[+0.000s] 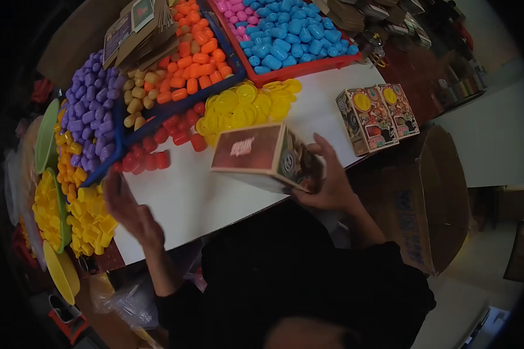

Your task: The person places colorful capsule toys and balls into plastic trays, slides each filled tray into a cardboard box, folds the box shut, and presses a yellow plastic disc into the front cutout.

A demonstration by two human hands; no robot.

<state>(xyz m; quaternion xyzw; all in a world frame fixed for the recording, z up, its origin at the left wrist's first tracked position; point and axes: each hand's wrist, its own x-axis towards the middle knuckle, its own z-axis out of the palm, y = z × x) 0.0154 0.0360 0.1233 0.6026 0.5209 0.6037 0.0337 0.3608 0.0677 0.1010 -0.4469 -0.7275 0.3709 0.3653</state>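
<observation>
My right hand (330, 180) grips one end of a small printed cardboard box (241, 148), thumb and fingers on opposite sides. The box is tilted over the white tabletop (183, 200), with a dark red panel facing up. My left hand (133, 212) is empty, its fingers stretched and apart, slightly blurred. It is nearest to the yellow plastic pieces (90, 224) at the left and the red capsules (148, 158) above it. Behind the held box lies a heap of yellow discs (239, 104).
Two finished-looking boxes (378, 119) stand at the right table edge. A red tray (308, 70) holds blue and pink capsules; a blue tray (227, 58) holds orange and tan ones. Purple capsules (90, 110) pile at left. A large open carton (431, 203) stands below right.
</observation>
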